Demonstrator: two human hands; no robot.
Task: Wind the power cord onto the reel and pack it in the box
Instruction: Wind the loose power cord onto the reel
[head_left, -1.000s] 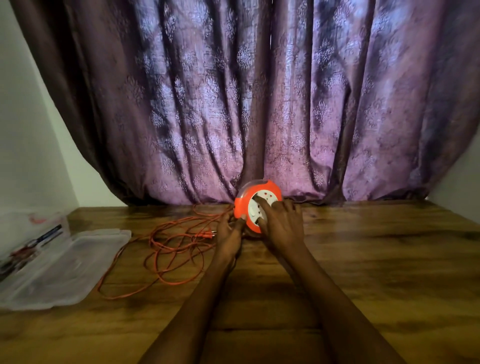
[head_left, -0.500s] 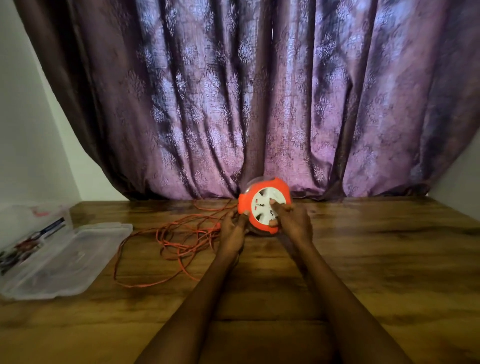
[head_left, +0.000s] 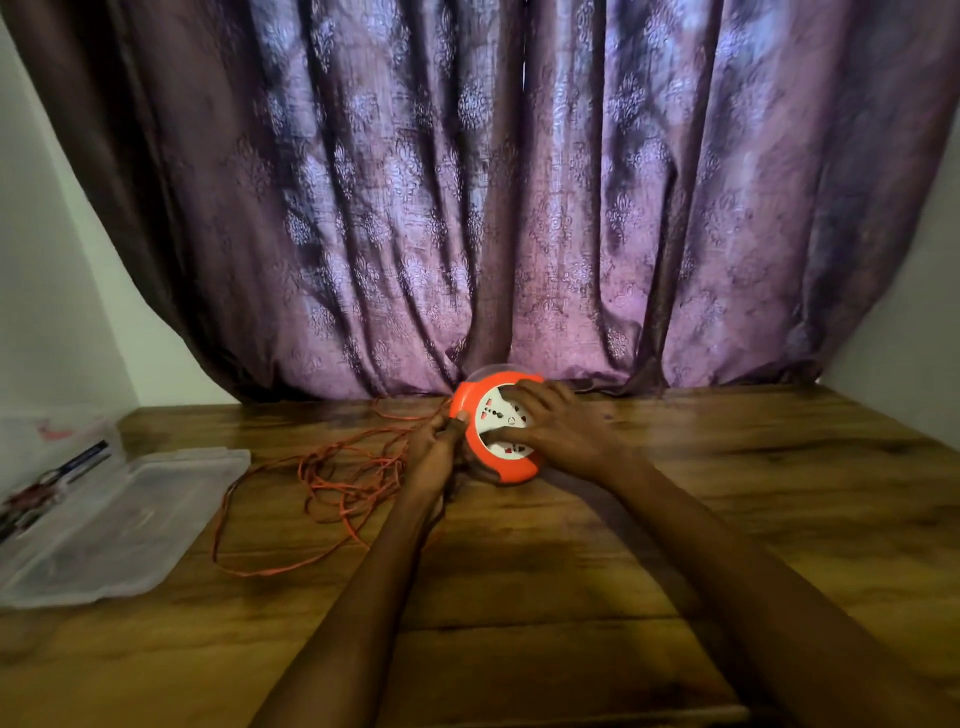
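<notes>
We hold the round orange plastic cord reel with its white socket face (head_left: 496, 431) tilted up on the wooden table (head_left: 675, 519), near the purple patterned curtain (head_left: 519, 208): our left hand (head_left: 434, 452) grips its rim to steady it, our right hand (head_left: 556, 426) lies spread on the face, presumably to turn it. The thin orange power cord (head_left: 332, 483) lies mostly unwound, in loose loops just left of the reel. The clear plastic box with open lid (head_left: 119, 514) waits well apart at far left, ready for packing.

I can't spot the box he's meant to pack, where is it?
In the head view the clear plastic box lies open at the table's far left edge, left of the loose orange cord.
</notes>
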